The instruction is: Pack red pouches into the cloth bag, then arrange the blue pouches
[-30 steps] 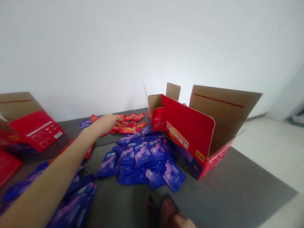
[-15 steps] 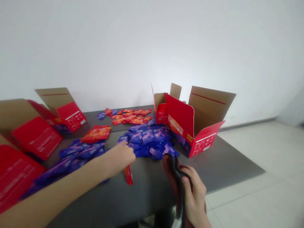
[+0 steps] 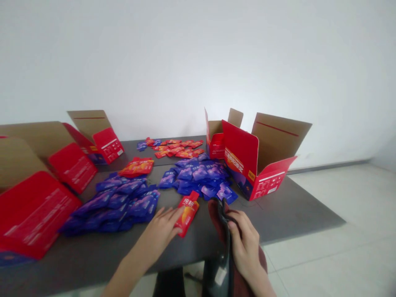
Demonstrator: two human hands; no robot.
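Note:
My left hand (image 3: 164,225) is at the table's front, its spread fingers touching the left edge of a red-orange pouch (image 3: 187,213) that lies flat on the dark table (image 3: 185,251). My right hand (image 3: 246,239) is closed round the edge of a dark brown and black bag (image 3: 227,247), held up at the table's front edge. Beyond the red pouch is a heap of blue-purple pouches (image 3: 201,175). Another blue-purple heap (image 3: 120,202) lies left of my left hand, with a few orange-red pouches (image 3: 136,167) behind it.
Open red cartons stand at the left (image 3: 34,214), the back left (image 3: 108,144) and the right (image 3: 241,161), with a smaller one (image 3: 215,144) behind the right one. Loose red and blue pouches (image 3: 179,148) lie at the back. A pale floor (image 3: 340,194) shows at the right.
My left hand has moved down toward me and its fingers have opened. The red pouch now lies flat and in full view beside it. The camera view has shifted slightly left.

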